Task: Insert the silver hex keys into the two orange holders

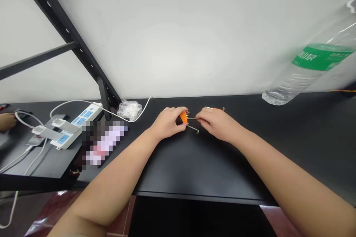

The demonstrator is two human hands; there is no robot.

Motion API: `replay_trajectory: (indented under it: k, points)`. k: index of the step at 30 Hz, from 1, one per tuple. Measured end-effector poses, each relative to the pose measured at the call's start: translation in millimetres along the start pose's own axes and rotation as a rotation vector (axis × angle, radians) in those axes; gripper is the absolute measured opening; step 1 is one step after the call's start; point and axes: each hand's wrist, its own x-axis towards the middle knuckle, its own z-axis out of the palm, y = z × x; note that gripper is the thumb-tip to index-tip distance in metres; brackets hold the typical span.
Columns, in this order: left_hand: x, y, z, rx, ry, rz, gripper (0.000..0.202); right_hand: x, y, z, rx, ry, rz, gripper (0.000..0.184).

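Your closed left hand (167,123) gripped the orange-handled hex key tool (183,117) on the black bench (222,166), that grip aiming its L-bent steel key (192,129) toward your curled right hand (217,124), whose hold I couldn't tell.

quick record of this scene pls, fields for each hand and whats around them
left hand: holds an orange-handled hex key set
right hand: fingers close to the set's steel keys, contact unclear
near hands: L-shaped steel hex key; thin orange-tipped rod
surface: black table
rest: white power strip; clear plastic bag; clear water bottle with green label; pixelated object
other person: a hand at far left
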Motion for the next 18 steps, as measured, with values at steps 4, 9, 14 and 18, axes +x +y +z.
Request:
replay_trajectory:
  k: [4, 9, 14, 18]
  points:
    - [0, 1, -1.5, 0.054, -0.019, 0.025, 0.050, 1, -2, 0, 0.053, 0.081, 0.013, 0.025]
    - [3, 8, -1.3, 0.017, -0.041, 0.038, 0.045, 8, -13, 10, 0.266, 0.118, 0.085, 0.019]
    - [4, 9, 1.1, -0.007, 0.031, -0.006, 0.041, 13, -19, 19, 0.350, 0.205, 0.190, 0.017]
    - [2, 4, 1.7, -0.025, 0.074, -0.025, 0.044, 6, -25, 23, 0.271, 0.236, 0.103, 0.022]
